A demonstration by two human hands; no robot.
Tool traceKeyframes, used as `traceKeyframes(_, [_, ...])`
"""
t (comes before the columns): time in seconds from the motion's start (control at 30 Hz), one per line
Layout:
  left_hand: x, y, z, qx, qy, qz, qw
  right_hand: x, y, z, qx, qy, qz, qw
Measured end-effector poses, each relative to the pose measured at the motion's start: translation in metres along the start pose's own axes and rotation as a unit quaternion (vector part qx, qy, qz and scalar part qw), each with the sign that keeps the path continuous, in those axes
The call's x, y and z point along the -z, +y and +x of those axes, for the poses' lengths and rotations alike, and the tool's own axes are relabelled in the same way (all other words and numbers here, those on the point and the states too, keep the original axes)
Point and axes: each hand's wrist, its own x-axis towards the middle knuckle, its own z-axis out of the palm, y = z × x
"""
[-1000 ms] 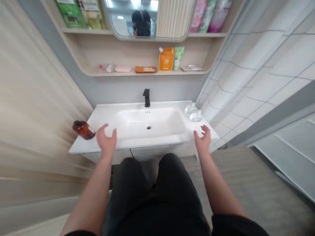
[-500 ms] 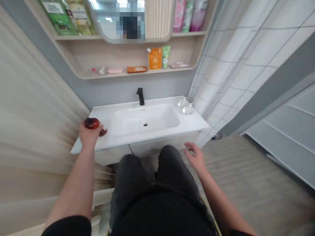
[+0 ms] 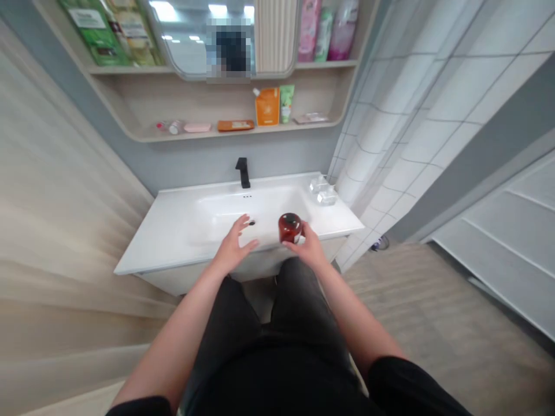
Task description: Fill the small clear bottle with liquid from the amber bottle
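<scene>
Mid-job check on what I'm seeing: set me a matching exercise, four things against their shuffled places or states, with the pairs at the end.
Things
1. Amber bottle
2. Left hand
3. Black faucet
4. Orange pouch

Places or states
A. Behind the basin
B. On the shelf, beside a green tube
C. Held in the right hand
D. Open, holding nothing

Pairs: 1-C, 2-D, 3-A, 4-B

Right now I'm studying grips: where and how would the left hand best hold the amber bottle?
Take the amber bottle by its rounded body, probably from the left: that bare side faces the open left hand, while the right hand grips the other side.
</scene>
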Motion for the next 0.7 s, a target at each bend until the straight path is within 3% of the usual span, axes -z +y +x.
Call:
traceKeyframes(0.07, [0.031,-0.039,0.010,0.061,0.051,0.133,0.988,0.036,0.038,0.020,-0.045,0.084,-0.030,0.995])
traceKeyframes(0.17, [0.068,-0.094,0.020,0.140,0.067,0.300,0.941,0.088,0.088,0.054,-0.134,0.184,-0.094,0.969])
traceKeyframes(0.3, [0.084,-0.138,0.022,0.205,0.011,0.359,0.911,0.123,0.127,0.087,-0.190,0.230,-0.135,0.945])
traceKeyframes(0.53, [0.076,-0.145,0.020,0.237,-0.009,0.355,0.904,0.120,0.147,0.098,-0.213,0.239,-0.157,0.934])
traceKeyframes(0.63, [0.078,-0.144,0.020,0.247,-0.008,0.347,0.905,0.120,0.146,0.095,-0.186,0.225,-0.144,0.946])
traceKeyframes(0.7, [0.078,-0.145,0.021,0.252,-0.010,0.346,0.904,0.120,0.143,0.084,-0.157,0.249,-0.137,0.946])
